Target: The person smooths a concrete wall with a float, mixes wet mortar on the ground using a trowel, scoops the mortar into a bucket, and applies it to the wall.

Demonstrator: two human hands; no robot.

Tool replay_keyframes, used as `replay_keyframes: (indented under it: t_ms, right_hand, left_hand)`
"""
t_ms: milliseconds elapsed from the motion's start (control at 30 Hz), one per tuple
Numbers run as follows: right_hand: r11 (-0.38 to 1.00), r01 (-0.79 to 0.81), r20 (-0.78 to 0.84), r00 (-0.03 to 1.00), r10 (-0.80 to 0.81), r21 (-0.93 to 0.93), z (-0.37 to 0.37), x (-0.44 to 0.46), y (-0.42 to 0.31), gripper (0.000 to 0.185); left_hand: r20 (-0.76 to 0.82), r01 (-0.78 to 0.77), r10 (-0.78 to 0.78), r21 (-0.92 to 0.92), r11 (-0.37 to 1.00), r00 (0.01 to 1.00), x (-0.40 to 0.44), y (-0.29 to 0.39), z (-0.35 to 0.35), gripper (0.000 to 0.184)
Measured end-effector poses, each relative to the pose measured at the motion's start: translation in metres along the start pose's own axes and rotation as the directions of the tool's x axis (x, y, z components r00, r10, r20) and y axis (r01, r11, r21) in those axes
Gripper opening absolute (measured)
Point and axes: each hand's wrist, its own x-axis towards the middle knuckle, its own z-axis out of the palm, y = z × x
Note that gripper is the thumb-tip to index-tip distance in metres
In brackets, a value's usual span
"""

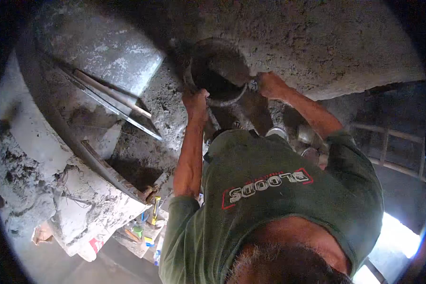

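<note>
At upper centre, a round, dark bucket (226, 101) with greyish rim; left hand (195, 102) closed on that rim, right hand (271, 85) clenched around a trowel (229, 66), arms (189, 154) outstretched.

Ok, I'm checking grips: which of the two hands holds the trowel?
The right hand: it is closed on the handle of the trowel, whereas the left hand holds the rim of the bucket.
</note>
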Motion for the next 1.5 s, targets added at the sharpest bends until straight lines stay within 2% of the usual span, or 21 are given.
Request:
replay_keyframes:
  t_ms: [67,167,333,400,533,633,667,733,800,867,933,1000,1067,1100,1133,1167,1200,1267,1300,1367,1500]
  right_hand:
    - [0.999,0.023,-0.184,0.983,-0.017,0.028,0.004,-0.004,-0.006,0.025]
    - [0.997,0.063,-0.123,0.990,-0.067,-0.038,-0.040,-0.014,-0.040,0.025]
    - [0.982,0.041,-0.118,0.991,-0.063,-0.186,-0.068,0.024,-0.057,0.023]
    - [0.923,0.255,-0.042,0.960,-0.278,-0.288,-0.097,0.019,-0.093,0.027]
    - [0.693,0.714,0.157,0.700,-0.697,-0.104,-0.130,0.020,-0.154,0.026]
    - [0.581,0.787,0.247,0.532,-0.810,0.210,-0.123,0.045,-0.174,0.026]
    - [0.567,0.795,0.241,0.519,-0.820,0.216,-0.128,0.049,-0.172,0.026]
    - [0.636,0.614,0.363,0.522,-0.772,0.468,-0.145,0.061,-0.165,0.027]
    - [0.710,0.168,0.398,0.729,-0.556,0.684,-0.145,0.123,-0.104,0.030]
    - [0.532,-0.084,0.224,0.953,-0.204,0.842,-0.124,0.176,-0.032,0.032]
    - [0.406,-0.156,0.148,0.988,0.053,0.900,-0.067,0.188,0.009,0.035]
    - [0.334,-0.267,0.250,0.964,0.091,0.904,-0.005,0.156,0.000,0.037]
    - [0.369,-0.361,0.379,0.925,0.027,0.856,0.046,0.114,-0.014,0.039]
    - [0.553,-0.275,0.371,0.926,-0.067,0.787,0.055,0.102,-0.017,0.041]
    - [0.873,0.106,0.284,0.921,-0.267,0.476,0.049,0.099,-0.016,0.042]
    - [0.918,0.368,0.263,0.880,-0.396,0.150,0.033,0.099,-0.020,0.043]
    - [0.898,0.440,0.306,0.852,-0.424,0.020,0.015,0.099,-0.028,0.044]
    - [0.867,-0.031,0.359,0.917,-0.174,0.498,-0.040,0.078,-0.063,0.047]
    - [0.877,0.037,0.262,0.947,-0.183,0.479,-0.039,0.075,-0.066,0.052]
    - [0.840,0.532,0.091,0.846,-0.525,-0.109,-0.046,0.092,-0.064,0.048]
    - [0.787,0.463,0.044,0.871,-0.490,-0.409,-0.037,0.113,-0.098,0.040]
  left_hand:
    - [-0.061,0.036,-0.039,-0.058,0.998,0.997,-0.004,-0.003,-0.006,0.052]
    - [0.069,0.014,0.008,-0.304,0.953,0.998,-0.004,-0.011,-0.023,0.055]
    - [-0.121,0.023,-0.069,-0.349,0.937,0.990,-0.024,-0.009,-0.052,0.057]
    - [-0.239,0.038,-0.104,-0.265,0.963,0.965,-0.046,-0.001,-0.063,0.054]
    - [-0.215,-0.029,-0.053,-0.361,0.932,0.975,-0.051,-0.045,-0.126,0.051]
    - [-0.463,-0.100,-0.045,-0.284,0.954,0.885,-0.061,-0.056,-0.157,0.047]
    - [-0.531,0.023,-0.137,-0.215,0.976,0.836,-0.068,-0.056,-0.170,0.046]
    - [-0.612,0.140,-0.206,-0.154,0.978,0.763,-0.084,-0.051,-0.182,0.045]
    - [-0.656,0.130,-0.218,-0.180,0.975,0.723,-0.096,-0.038,-0.174,0.032]
    - [-0.702,0.108,-0.212,-0.190,0.976,0.680,-0.099,-0.036,-0.168,0.036]
    - [-0.739,0.100,-0.196,-0.172,0.980,0.644,-0.106,-0.027,-0.181,0.045]
    - [-0.701,0.176,-0.174,-0.070,0.982,0.691,-0.097,-0.033,-0.192,0.042]
    - [-0.623,0.141,-0.126,-0.024,0.990,0.772,-0.086,-0.049,-0.196,0.038]
    - [-0.578,0.124,-0.103,-0.003,0.992,0.809,-0.077,-0.055,-0.194,0.036]
    - [-0.542,0.121,-0.092,0.018,0.993,0.835,-0.070,-0.058,-0.189,0.034]
    - [-0.514,0.122,-0.091,0.027,0.992,0.853,-0.063,-0.060,-0.183,0.033]
    - [-0.496,0.130,-0.097,0.033,0.991,0.863,-0.059,-0.059,-0.178,0.031]
    - [-0.454,0.037,-0.059,-0.057,0.998,0.889,-0.042,-0.062,-0.162,0.034]
    - [-0.432,-0.006,-0.040,-0.105,0.994,0.901,-0.032,-0.064,-0.153,0.037]
    - [-0.360,-0.016,-0.039,-0.149,0.989,0.932,-0.021,-0.031,-0.110,0.037]
    - [-0.234,-0.024,-0.013,-0.157,0.987,0.972,-0.020,0.017,-0.039,0.044]
